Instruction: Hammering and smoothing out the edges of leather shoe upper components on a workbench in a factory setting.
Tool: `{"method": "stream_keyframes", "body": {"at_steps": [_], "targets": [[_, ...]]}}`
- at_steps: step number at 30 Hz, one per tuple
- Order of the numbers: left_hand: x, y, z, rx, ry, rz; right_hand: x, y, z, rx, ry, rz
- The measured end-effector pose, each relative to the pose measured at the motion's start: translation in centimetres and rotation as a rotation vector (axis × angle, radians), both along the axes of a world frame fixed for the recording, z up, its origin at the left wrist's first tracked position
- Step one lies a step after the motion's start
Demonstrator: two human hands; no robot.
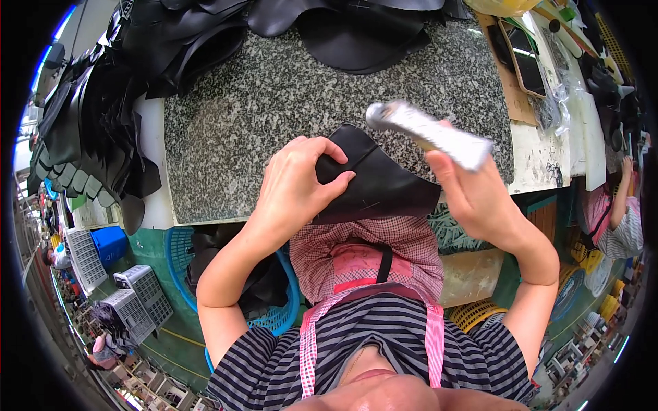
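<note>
From the head camera, the left hand (296, 172) sets thumb and fingers on a black leather-like panel (385, 181) at the 5 o'clock edge of a speckled stone slab (274, 96), any pinch impossible to tell; at 3 o'clock, the right hand (474, 195) clenches a blurred silver hammer (439, 133)

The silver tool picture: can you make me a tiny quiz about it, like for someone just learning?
1. Which hand holds the silver tool?
2. True or false: the left hand touches the black piece.
3. What colour is the basket nearest the left hand?
A) red
B) blue
C) white

Key:
1. The right hand.
2. True.
3. B
</note>
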State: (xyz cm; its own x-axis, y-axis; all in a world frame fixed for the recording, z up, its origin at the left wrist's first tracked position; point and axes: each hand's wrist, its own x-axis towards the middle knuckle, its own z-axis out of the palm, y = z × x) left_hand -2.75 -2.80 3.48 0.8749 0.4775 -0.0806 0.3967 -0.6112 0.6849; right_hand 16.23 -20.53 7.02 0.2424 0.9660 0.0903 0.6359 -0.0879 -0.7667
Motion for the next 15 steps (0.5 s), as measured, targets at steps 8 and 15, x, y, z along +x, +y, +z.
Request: {"method": "stream_keyframes", "body": {"at_steps": [8, 15], "targets": [[0.1, 0.5, -0.5, -0.043, -0.016, -0.040, -0.1, -1.1, -2.2, -0.015, -0.051, -0.026], [-0.2, 0.4, -0.8, -0.026, -0.047, -0.059, -1.7, -0.8, -1.8, -0.178, 0.002, 0.050]]}}
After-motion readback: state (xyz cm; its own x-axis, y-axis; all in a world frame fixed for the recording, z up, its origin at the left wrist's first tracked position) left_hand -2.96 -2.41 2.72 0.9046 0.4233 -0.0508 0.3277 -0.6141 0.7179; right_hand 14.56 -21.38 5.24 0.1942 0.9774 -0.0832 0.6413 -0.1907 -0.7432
